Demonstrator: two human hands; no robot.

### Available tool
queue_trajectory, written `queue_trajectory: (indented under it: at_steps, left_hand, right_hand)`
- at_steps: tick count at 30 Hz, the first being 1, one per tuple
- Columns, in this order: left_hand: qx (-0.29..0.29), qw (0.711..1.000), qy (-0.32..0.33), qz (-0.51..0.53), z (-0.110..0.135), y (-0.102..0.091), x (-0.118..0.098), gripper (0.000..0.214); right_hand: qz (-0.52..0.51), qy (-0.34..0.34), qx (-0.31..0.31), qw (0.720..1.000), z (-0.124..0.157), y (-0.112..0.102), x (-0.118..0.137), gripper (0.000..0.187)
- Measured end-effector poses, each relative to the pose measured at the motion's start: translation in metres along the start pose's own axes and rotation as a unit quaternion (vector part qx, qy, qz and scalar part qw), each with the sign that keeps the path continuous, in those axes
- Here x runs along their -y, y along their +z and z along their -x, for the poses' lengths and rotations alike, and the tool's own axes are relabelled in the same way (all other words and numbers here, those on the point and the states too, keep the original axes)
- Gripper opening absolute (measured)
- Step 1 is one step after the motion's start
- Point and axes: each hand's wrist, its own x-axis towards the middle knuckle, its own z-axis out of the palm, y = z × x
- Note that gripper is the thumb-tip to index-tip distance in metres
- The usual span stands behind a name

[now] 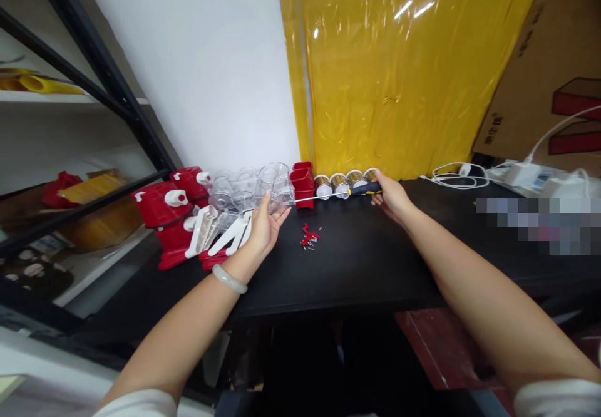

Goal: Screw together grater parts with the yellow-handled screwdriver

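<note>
My left hand (266,224) is closed around a clear plastic container (276,182), with the thumb on its near side. In my right hand (390,196) is a screwdriver (364,189), gripped by its black and yellow handle. Its long metal shaft points left and reaches the clear container; the tip is hard to make out. More clear containers (225,185) stand just left of the held one. Small red parts and screws (310,238) lie on the black table between my hands. Behind the shaft are red hollow pieces (303,184) and several metallic cylinders with white rims (339,185).
Red housings (164,207) with white levers (203,230) are stacked at the left of the black table (291,279). A white cable (457,176) and power adapters (523,169) sit at the right. A yellow-wrapped panel (389,60) and a cardboard box (539,85) stand behind.
</note>
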Motion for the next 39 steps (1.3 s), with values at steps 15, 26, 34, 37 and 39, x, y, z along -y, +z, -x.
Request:
queue_trajectory:
  at_steps: [15,26,34,37,39]
  left_hand:
    - [-0.004,1.0,-0.007,-0.009,0.0,-0.001,0.0,0.027]
    - [-0.006,1.0,-0.001,-0.005,-0.002,-0.002,-0.001,0.032]
    - [-0.015,1.0,0.012,-0.009,-0.003,-0.003,-0.002,0.032]
    - [-0.004,1.0,0.016,-0.01,-0.003,-0.004,-0.002,0.031]
    - [-0.003,1.0,0.019,-0.011,-0.003,-0.004,-0.002,0.03]
  right_hand:
    - [-0.003,-0.049,0.011,0.999,0.006,-0.001,0.008,0.044]
    - [-0.06,-0.07,0.033,0.995,0.009,-0.003,0.013,0.023]
    - [0.092,-0.063,-0.002,0.994,0.006,-0.003,0.005,0.052]
    - [0.143,-0.065,-0.015,0.987,0.005,-0.002,0.004,0.041]
    - [0.102,-0.053,-0.021,0.993,0.005,-0.001,0.005,0.034]
